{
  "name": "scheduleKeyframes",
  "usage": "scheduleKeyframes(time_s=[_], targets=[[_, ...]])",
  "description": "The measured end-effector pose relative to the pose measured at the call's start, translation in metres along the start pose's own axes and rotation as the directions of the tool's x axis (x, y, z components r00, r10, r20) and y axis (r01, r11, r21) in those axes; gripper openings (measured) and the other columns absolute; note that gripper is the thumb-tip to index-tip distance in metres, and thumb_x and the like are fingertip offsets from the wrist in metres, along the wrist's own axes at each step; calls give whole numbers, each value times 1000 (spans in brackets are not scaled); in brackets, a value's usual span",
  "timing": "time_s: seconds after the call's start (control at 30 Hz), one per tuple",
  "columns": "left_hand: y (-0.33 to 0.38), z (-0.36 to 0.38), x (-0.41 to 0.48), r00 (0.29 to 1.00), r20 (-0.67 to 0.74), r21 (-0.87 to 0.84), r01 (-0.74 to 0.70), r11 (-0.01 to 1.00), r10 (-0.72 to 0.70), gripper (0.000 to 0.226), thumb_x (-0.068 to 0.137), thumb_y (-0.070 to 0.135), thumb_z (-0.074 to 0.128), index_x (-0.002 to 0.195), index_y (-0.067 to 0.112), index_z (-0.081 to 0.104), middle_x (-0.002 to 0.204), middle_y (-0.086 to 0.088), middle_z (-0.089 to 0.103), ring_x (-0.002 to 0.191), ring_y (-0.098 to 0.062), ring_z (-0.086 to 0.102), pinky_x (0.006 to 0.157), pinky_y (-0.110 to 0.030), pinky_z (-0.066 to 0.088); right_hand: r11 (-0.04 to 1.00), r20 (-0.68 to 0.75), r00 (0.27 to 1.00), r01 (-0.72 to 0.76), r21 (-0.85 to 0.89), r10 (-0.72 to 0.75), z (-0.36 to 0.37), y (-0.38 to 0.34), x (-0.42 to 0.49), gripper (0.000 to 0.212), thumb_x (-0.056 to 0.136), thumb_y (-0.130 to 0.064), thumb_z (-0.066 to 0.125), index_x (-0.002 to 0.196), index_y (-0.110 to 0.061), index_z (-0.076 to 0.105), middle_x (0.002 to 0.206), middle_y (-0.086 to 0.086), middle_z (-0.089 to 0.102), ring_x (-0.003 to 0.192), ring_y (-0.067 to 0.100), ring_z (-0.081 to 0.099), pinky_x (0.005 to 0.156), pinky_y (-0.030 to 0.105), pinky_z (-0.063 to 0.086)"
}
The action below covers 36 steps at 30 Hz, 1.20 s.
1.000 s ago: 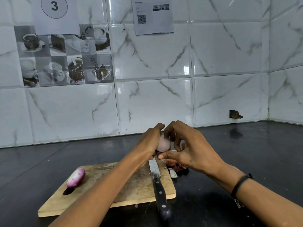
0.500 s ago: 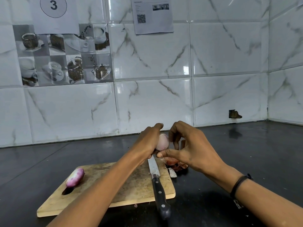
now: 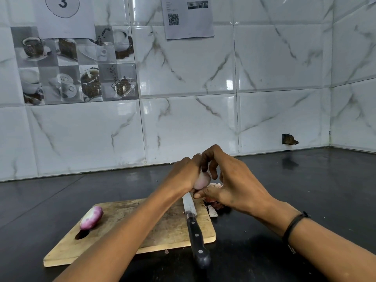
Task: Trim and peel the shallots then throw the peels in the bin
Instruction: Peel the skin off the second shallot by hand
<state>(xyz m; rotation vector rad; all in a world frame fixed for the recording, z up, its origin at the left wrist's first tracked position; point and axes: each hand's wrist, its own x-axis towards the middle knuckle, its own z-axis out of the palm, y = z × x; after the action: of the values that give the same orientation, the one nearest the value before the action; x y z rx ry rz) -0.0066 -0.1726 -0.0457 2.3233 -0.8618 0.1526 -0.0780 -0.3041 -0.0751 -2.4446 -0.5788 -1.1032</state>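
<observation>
Just above the far right corner of the cutting board [image 3: 158,226], the left hand [image 3: 186,176] has its grip curled round a small shallot [image 3: 201,181] and the right hand [image 3: 234,188] pinches it too; it looks light, firm and slippery, so its thin skin is best picked at from one end.

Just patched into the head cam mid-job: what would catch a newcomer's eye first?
The left hand and right hand meet over the far right corner of the cutting board, holding a pale pink shallot between them. A black-handled knife lies along the board's right edge, and a peeled shallot rests at its left end. Peels lie beside the blade.
</observation>
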Motion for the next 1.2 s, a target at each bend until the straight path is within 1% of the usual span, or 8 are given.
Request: scheduleKeyframes(time_s=[0.07, 0.2, 0.37, 0.63, 0.77, 0.9, 1.03, 1.2], targets=[[0, 1, -2, 1000, 17, 15, -2, 1000, 2, 30, 87, -1, 45, 60, 12, 47, 27, 12, 42, 23, 2, 39, 31, -8, 22, 1000, 20, 1000, 13, 14, -14, 1, 0, -1, 59, 68, -39, 90, 101, -31, 42, 79, -17, 53, 76, 6, 53, 59, 23, 43], [-4, -3, 0, 999, -30, -94, 29, 995, -32, 19, 90, 1, 41, 78, 9, 55, 38, 11, 51, 28, 1, 41, 32, -11, 27, 1000, -19, 1000, 9, 18, -9, 7, -1, -1, 53, 74, -34, 88, 101, -26, 44, 74, -16, 54, 71, 5, 53, 58, 24, 45], [-3, 0, 4, 983, -57, -155, 166, 974, -176, 44, 105, 37, 30, 86, 10, 58, 61, -7, 51, 48, -15, 41, 48, -30, 29, 997, -56, 997, -46, 54, 49, 2, 1, 0, 71, 61, -39, 96, 105, -28, 42, 84, -16, 49, 77, -1, 51, 63, 11, 42], [-7, 1, 3, 995, -46, -97, 88, 991, -93, 23, 101, 19, 32, 90, 16, 52, 65, -1, 55, 47, -11, 41, 34, -17, 27, 996, -13, 1000, 2, 91, -1, 1, 2, 1, 68, 66, -40, 92, 115, -27, 46, 102, -18, 57, 84, 4, 55, 67, 12, 43], [-8, -2, -1, 984, 29, -352, 173, 920, -174, 51, 105, 37, 24, 70, 12, 52, 48, -1, 54, 39, -13, 35, 36, -17, 20, 994, -58, 998, 20, 110, -14, -3, 2, 1, 51, 83, -40, 81, 121, -27, 51, 108, -21, 65, 88, 10, 62, 61, 22, 50], [-12, -2, -1, 975, 90, -410, 224, 884, -205, 50, 104, 38, 25, 72, 13, 54, 58, -6, 62, 40, -12, 35, 38, -16, 16, 997, -85, 996, 18, 81, -11, -2, 6, 0, 29, 94, -28, 71, 116, -29, 51, 100, -21, 67, 87, 3, 64, 64, 16, 43], [-16, -2, 1, 968, 123, -477, 249, 843, -217, 49, 103, 37, 28, 67, 14, 53, 63, -8, 59, 40, -10, 35, 37, -16, 14, 999, -53, 998, -17, 50, 19, -2, 9, 1, 27, 96, -27, 67, 109, -35, 45, 93, -32, 58, 80, 0, 60, 62, 23, 43], [-22, -10, 2, 950, 144, -599, 307, 739, -278, 59, 105, 41, 27, 72, 4, 58, 40, -2, 47, 26, -8, 25, 32, -16, 17, 1000, 37, 999, -11, -15, 11, 0, 12, -1, 29, 98, -26, 63, 114, -35, 41, 97, -37, 54, 84, 10, 59, 67, 38, 54]])
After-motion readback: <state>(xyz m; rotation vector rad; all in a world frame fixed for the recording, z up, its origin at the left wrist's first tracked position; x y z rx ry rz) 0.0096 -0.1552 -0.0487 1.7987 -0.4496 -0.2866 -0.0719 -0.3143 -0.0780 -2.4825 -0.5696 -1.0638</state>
